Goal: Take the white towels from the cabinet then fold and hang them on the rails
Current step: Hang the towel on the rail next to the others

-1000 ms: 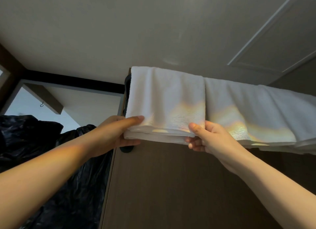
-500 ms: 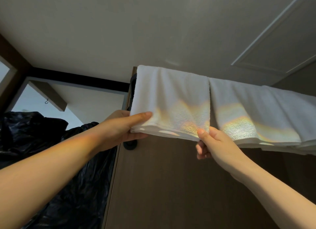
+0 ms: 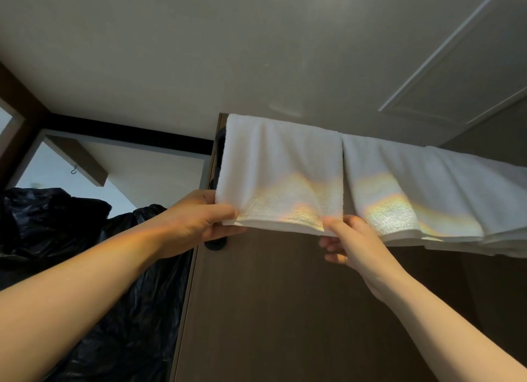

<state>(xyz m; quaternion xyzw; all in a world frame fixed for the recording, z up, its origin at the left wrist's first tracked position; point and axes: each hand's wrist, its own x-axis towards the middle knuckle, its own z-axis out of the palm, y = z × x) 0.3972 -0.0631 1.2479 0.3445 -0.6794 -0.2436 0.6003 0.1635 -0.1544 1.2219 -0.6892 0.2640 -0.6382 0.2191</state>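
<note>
White towel [image 3: 281, 170] hangs folded; left hand [image 3: 199, 224], right hand [image 3: 352, 243] pinch bottom corners.

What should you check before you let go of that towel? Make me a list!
1. Left towel draped and hanging: ok.
2. Left hand pinches its bottom left corner: ok.
3. Right hand pinches its bottom right corner: ok.
4. No overlap with the next towel: ok, edges side by side.
5. Back half hangs as low as the front: cannot tell, hidden.
</note>
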